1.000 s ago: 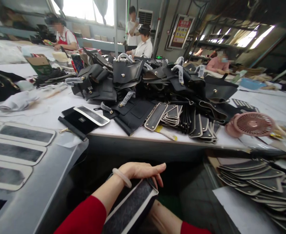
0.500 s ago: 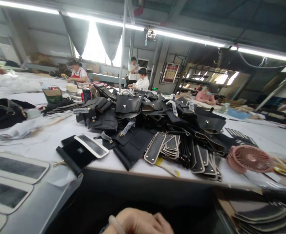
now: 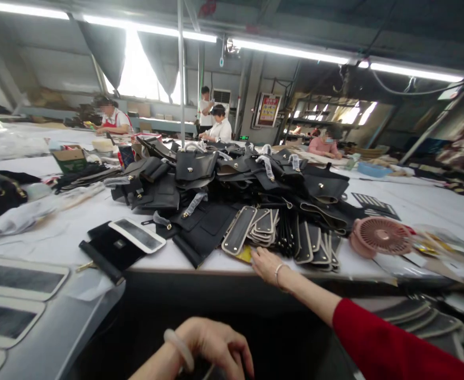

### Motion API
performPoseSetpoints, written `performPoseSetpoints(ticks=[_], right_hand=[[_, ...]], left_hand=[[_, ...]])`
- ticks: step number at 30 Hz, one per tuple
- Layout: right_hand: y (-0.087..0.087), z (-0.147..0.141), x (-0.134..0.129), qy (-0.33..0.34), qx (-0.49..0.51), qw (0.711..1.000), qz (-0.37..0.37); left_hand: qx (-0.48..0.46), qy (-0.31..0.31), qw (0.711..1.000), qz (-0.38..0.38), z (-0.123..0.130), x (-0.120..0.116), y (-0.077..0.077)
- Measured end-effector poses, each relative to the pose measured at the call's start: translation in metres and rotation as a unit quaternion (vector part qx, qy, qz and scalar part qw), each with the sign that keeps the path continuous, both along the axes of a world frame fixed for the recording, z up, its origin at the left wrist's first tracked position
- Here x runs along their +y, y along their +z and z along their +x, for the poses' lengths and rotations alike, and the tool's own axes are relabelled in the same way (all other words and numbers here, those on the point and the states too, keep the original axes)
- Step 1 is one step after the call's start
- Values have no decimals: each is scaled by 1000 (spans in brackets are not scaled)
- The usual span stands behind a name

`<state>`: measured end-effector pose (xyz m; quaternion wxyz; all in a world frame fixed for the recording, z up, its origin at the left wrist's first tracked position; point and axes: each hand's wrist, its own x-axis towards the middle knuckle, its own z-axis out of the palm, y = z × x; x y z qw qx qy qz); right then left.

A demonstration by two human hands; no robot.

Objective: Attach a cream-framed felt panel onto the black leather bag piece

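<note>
My left hand [image 3: 211,340], a pale bangle on its wrist, is low at the bottom edge. Its fingers are curled down; a dark thing with a light edge shows faintly under them, too little to name. My right hand [image 3: 267,265], below a red sleeve, reaches to the table's front edge. Its fingers are stretched over a yellow-ended thing [image 3: 244,254], mostly hidden beneath the hand. Just beyond lie black straps with pale edges and metal studs [image 3: 239,230]. A black bag piece [image 3: 206,232] lies to their left.
Black bags [image 3: 196,166] are heaped mid-table. A pink fan [image 3: 382,236] stands at right. Pale-edged panels [image 3: 21,277] lie on the left surface, and more pieces [image 3: 406,316] are stacked lower right. Several co-workers sit or stand beyond, one in a red apron [image 3: 115,124].
My right arm has entered from the right, its hand now over the yellow-ended thing. My left hand shows more of its forearm and bent fingers. The view has shifted slightly right.
</note>
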<state>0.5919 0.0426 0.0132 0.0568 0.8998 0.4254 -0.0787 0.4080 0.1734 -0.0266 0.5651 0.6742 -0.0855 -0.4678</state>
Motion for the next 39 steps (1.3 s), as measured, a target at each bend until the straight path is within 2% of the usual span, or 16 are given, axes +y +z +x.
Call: performPoseSetpoints(ticks=[5, 8, 9, 11, 13, 15, 18, 24, 28, 33, 39], right_hand=[[34, -14, -61, -20, 142, 989, -37], [50, -39, -103, -46, 283, 958, -32], [50, -53, -114, -73, 358, 931, -24], [46, -83, -127, -152, 535, 831, 11], [37, -112, -129, -191, 638, 745, 30], [28, -136, -121, -196, 671, 715, 27], [16, -155, -104, -217, 666, 713, 22], [4, -162, -94, -233, 636, 734, 40], [8, -164, -90, -236, 643, 728, 29], [15, -167, -85, -242, 640, 729, 28], [16, -167, -84, -235, 626, 743, 32]], left_hand=[[64, 9, 997, -38, -2, -1, 7], [68, 7, 997, -40, -2, 1, 8], [67, 8, 997, -40, -2, 1, 9], [65, 12, 997, -36, -3, 1, 11], [61, 19, 998, -29, -5, 0, 13], [52, 26, 998, -18, -6, 0, 15], [42, 30, 999, -1, -8, 1, 20], [-29, 10, 998, 61, -8, 6, 31], [-66, -6, 994, 91, -8, 8, 33], [-60, 2, 995, 85, -8, 8, 33], [-54, 7, 996, 76, -9, 9, 31]])
